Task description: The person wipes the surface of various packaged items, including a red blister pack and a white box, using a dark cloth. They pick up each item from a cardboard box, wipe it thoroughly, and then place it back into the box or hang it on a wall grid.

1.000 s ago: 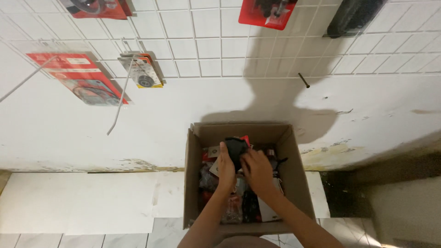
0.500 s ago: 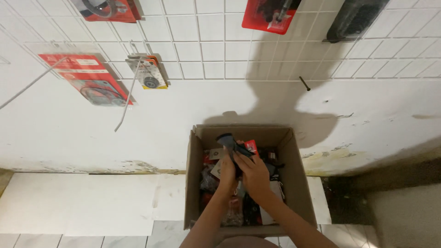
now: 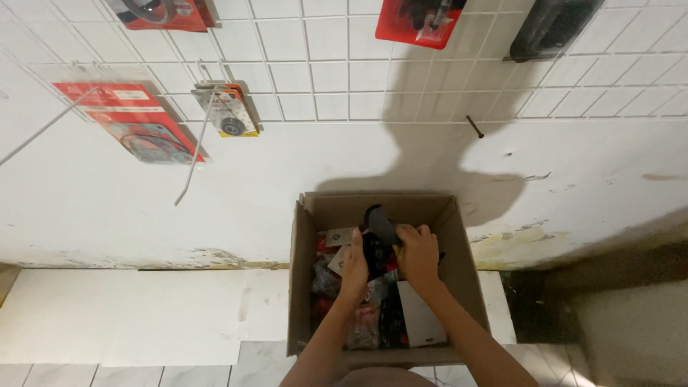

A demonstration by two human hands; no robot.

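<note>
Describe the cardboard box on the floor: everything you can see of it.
The cardboard box is plain brown, rectangular and open at the top, its flaps standing up or folded out. It sits on the pale floor against the white wall, below a wire grid hung with packaged goods. It is crowded with small packaged items, mostly red, black and white. The left hand and right hand reach inside, gripping a black item lifted above the pile.

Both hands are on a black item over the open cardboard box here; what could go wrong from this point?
1. The black item, gripped between the left hand and right hand, could snag on the packets crowded beneath it.
2. The cardboard box sits against the wall; a hard pull might tip or shift it.
</note>
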